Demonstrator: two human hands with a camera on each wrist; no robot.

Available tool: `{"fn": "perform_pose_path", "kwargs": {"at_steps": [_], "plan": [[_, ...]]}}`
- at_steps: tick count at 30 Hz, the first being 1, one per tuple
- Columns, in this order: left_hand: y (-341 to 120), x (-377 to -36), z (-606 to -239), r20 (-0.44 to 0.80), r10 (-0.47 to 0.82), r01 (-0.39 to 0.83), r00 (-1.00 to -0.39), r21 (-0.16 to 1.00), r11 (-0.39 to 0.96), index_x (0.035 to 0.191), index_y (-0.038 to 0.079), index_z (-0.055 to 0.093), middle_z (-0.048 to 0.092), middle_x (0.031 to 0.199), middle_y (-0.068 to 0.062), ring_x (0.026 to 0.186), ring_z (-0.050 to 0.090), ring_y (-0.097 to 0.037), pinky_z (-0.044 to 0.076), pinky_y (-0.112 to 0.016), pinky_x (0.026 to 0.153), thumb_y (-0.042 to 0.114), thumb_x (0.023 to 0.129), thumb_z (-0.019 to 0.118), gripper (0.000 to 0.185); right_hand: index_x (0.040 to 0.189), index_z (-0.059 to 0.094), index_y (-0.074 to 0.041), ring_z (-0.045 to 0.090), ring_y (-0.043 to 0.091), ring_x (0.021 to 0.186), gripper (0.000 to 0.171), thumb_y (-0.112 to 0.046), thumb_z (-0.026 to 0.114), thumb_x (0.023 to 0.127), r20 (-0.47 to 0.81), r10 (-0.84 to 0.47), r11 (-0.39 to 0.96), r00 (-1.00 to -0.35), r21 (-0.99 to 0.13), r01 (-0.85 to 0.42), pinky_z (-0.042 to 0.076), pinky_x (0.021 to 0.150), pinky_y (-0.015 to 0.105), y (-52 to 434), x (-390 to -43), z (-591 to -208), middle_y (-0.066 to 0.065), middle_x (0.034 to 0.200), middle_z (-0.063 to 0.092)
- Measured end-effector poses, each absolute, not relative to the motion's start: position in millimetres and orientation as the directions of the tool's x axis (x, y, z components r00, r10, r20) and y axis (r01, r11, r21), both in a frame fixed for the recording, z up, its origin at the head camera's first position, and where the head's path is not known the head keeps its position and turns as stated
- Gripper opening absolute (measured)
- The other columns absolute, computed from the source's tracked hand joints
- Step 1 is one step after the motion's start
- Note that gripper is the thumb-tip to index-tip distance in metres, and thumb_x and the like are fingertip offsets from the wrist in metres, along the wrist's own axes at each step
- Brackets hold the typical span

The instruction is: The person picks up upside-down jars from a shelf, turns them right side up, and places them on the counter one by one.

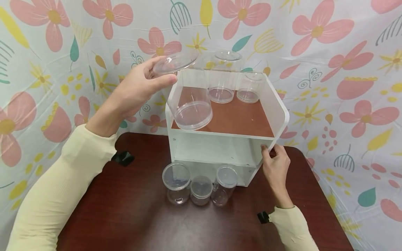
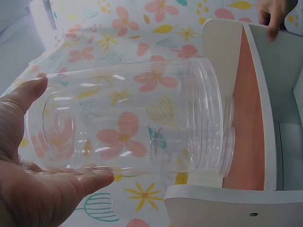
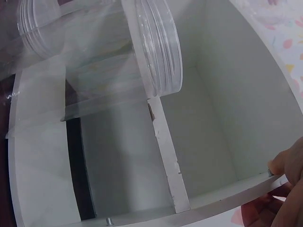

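Observation:
My left hand [image 1: 135, 85] grips a large clear plastic jar [image 1: 190, 94] around its upper end, thumb on the near side. The jar leans slightly over the front left of the brown top board [image 1: 242, 120] of a small white shelf, its wider ridged end [image 2: 206, 116] pointing down. Whether it touches the board I cannot tell. Two other clear jars, one taller [image 1: 221, 78] and one shorter [image 1: 250, 87], stand towards the back of that board. At the shelf's right side, my right hand [image 1: 276, 165] pinches the front edge of the side panel [image 3: 227, 201].
In front of the shelf, three clear jars stand on the dark wooden table [image 1: 125, 209]: a wide one [image 1: 177, 181], a short one [image 1: 201, 190] and a narrow one [image 1: 225, 181]. Behind hangs a flower-patterned cloth [image 1: 314, 69]. The shelf has raised sides and open compartments [image 1: 207, 148] below.

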State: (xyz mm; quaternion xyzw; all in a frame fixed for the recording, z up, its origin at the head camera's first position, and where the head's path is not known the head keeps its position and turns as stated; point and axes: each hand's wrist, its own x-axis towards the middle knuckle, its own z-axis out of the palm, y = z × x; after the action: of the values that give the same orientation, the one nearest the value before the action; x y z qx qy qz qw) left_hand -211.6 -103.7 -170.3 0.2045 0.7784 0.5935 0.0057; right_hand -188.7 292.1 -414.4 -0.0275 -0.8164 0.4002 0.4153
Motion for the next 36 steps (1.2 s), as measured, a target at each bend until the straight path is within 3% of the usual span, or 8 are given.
{"fn": "perform_pose_path", "kwargs": {"at_steps": [4, 10, 14, 17, 21, 28, 32, 36], "plan": [[-109, -204, -175, 0.227, 0.324, 0.316, -0.919, 0.914, 0.256, 0.164, 0.019, 0.029, 0.045, 0.156, -0.006, 0.137, 0.046, -0.018, 0.031, -0.039, 0.117, 0.035, 0.097, 0.072, 0.080, 0.093, 0.071, 0.009, 0.052, 0.003, 0.077, 0.015, -0.006, 0.070, 0.095, 0.652, 0.378, 0.673, -0.657, -0.681, -0.288, 0.039, 0.068, 0.015, 292, -188, -414, 0.020, 0.089, 0.065], [-115, -193, -184, 0.229, 0.328, 0.298, -0.917, 0.937, 0.180, 0.163, 0.019, 0.031, 0.060, 0.128, -0.013, 0.120, 0.053, -0.018, 0.041, -0.029, 0.099, 0.026, 0.098, 0.071, 0.077, 0.094, 0.071, 0.009, 0.052, 0.002, 0.077, 0.015, -0.005, 0.071, 0.095, 0.648, 0.374, 0.676, -0.663, -0.680, -0.284, 0.039, 0.067, 0.014, 293, -189, -414, 0.019, 0.089, 0.065], [-119, -183, -187, 0.252, 0.359, 0.288, -0.899, 0.956, 0.052, 0.163, 0.013, 0.028, 0.046, 0.149, -0.008, 0.123, 0.055, -0.017, 0.039, -0.029, 0.111, 0.014, 0.098, 0.068, 0.077, 0.098, 0.072, 0.008, 0.052, -0.001, 0.078, 0.014, -0.005, 0.071, 0.095, 0.644, 0.363, 0.674, -0.674, -0.681, -0.287, 0.039, 0.067, 0.013, 293, -189, -413, 0.020, 0.092, 0.066], [-120, -176, -192, 0.267, 0.374, 0.291, -0.888, 0.957, 0.010, 0.162, 0.010, 0.028, 0.055, 0.141, -0.008, 0.121, 0.059, -0.016, 0.042, -0.029, 0.109, 0.009, 0.098, 0.065, 0.074, 0.099, 0.072, 0.008, 0.052, -0.002, 0.079, 0.014, -0.006, 0.071, 0.095, 0.642, 0.364, 0.674, -0.675, -0.682, -0.285, 0.039, 0.067, 0.012, 293, -189, -414, 0.020, 0.093, 0.067], [-119, -170, -200, 0.294, 0.384, 0.302, -0.875, 0.952, -0.039, 0.160, 0.006, 0.030, 0.065, 0.118, -0.013, 0.107, 0.066, -0.019, 0.053, -0.027, 0.092, 0.003, 0.098, 0.061, 0.069, 0.097, 0.073, 0.008, 0.052, -0.002, 0.078, 0.014, -0.006, 0.072, 0.094, 0.635, 0.376, 0.673, -0.675, -0.688, -0.273, 0.040, 0.068, 0.014, 294, -189, -414, 0.021, 0.093, 0.067], [-121, -160, -214, 0.300, 0.399, 0.290, -0.866, 0.953, -0.088, 0.161, 0.004, 0.027, 0.044, 0.152, -0.015, 0.133, 0.053, -0.027, 0.047, -0.025, 0.103, -0.002, 0.098, 0.058, 0.071, 0.096, 0.073, 0.007, 0.052, -0.002, 0.077, 0.015, -0.008, 0.071, 0.094, 0.617, 0.395, 0.665, -0.681, -0.703, -0.251, 0.040, 0.068, 0.017, 295, -190, -415, 0.019, 0.092, 0.067], [-122, -155, -221, 0.290, 0.408, 0.277, -0.866, 0.957, -0.093, 0.161, 0.004, 0.027, 0.040, 0.158, -0.012, 0.138, 0.049, -0.034, 0.047, -0.027, 0.104, -0.003, 0.097, 0.058, 0.072, 0.097, 0.073, 0.008, 0.053, -0.002, 0.078, 0.016, -0.008, 0.071, 0.095, 0.609, 0.405, 0.652, -0.681, -0.715, -0.252, 0.041, 0.069, 0.016, 294, -190, -416, 0.019, 0.093, 0.067], [-124, -148, -229, 0.299, 0.403, 0.275, -0.865, 0.954, -0.117, 0.161, 0.003, 0.026, 0.040, 0.160, -0.011, 0.139, 0.050, -0.026, 0.045, -0.027, 0.108, -0.003, 0.096, 0.059, 0.073, 0.097, 0.073, 0.008, 0.053, -0.001, 0.079, 0.017, -0.009, 0.070, 0.096, 0.606, 0.407, 0.648, -0.684, -0.719, -0.252, 0.041, 0.069, 0.016, 294, -190, -417, 0.019, 0.094, 0.067]]}}
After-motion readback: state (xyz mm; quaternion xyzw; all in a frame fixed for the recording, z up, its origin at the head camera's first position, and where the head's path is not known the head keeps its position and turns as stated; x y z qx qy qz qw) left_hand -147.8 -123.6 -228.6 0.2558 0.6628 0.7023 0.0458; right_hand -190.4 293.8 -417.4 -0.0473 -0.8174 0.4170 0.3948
